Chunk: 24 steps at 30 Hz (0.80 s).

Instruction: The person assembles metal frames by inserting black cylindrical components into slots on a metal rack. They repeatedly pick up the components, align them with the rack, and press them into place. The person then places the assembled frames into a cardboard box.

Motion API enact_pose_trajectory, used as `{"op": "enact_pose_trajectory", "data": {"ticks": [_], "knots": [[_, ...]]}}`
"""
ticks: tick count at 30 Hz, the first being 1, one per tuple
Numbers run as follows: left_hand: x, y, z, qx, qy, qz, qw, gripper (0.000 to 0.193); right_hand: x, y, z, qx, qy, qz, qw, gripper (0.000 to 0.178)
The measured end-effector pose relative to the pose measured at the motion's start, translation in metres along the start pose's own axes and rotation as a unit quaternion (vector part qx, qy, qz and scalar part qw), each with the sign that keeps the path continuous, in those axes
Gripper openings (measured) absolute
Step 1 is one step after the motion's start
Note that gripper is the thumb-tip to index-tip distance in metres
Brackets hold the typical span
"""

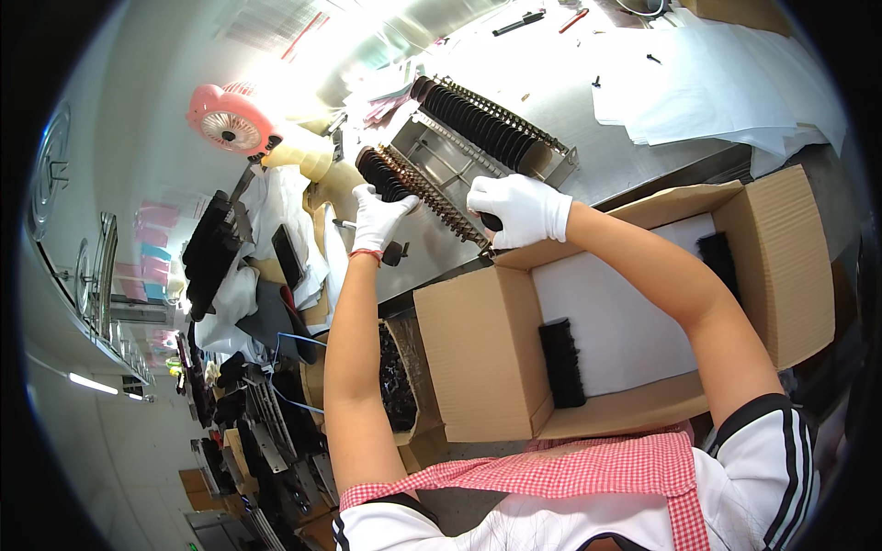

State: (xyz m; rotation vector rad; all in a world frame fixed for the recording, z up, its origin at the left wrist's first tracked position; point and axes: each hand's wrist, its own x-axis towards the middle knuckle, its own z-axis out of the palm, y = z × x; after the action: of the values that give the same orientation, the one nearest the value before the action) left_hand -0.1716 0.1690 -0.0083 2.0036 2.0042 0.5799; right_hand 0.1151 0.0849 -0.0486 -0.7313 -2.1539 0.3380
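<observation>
My left hand [378,222], in a white glove, is at the near end of a row of dark rounded plates [381,173] on a metal rack [441,171]. Its thumb and fingers close round the last plates, though the fingertips are partly hidden. Past the rack's near right side, my right hand [522,211], also gloved, grips a small dark rounded plate [491,221]. A second row of dark plates [482,119] fills the rack's far side. Just below my left hand lies a small dark piece [395,253].
An open cardboard box [487,354] stands close in front of me, with white lining and black brush-like strips [561,363] inside. White sheets [698,92] cover the bench's right. A pink fan [234,119] stands far left, and a phone-like dark slab [288,255] lies nearer.
</observation>
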Motion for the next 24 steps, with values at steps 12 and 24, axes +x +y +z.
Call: {"op": "enact_pose_trajectory", "data": {"ticks": [12,24], "knots": [[0.007,0.02,0.018,-0.06,-0.096,-0.039,0.993,0.034,0.001,-0.003,-0.003,0.058,0.025,0.049,0.997,0.024],[-0.033,0.099,-0.021,0.282,-0.011,0.051,0.958,0.033,0.009,-0.009,-0.002,0.229,0.195,0.168,0.939,0.029]]}}
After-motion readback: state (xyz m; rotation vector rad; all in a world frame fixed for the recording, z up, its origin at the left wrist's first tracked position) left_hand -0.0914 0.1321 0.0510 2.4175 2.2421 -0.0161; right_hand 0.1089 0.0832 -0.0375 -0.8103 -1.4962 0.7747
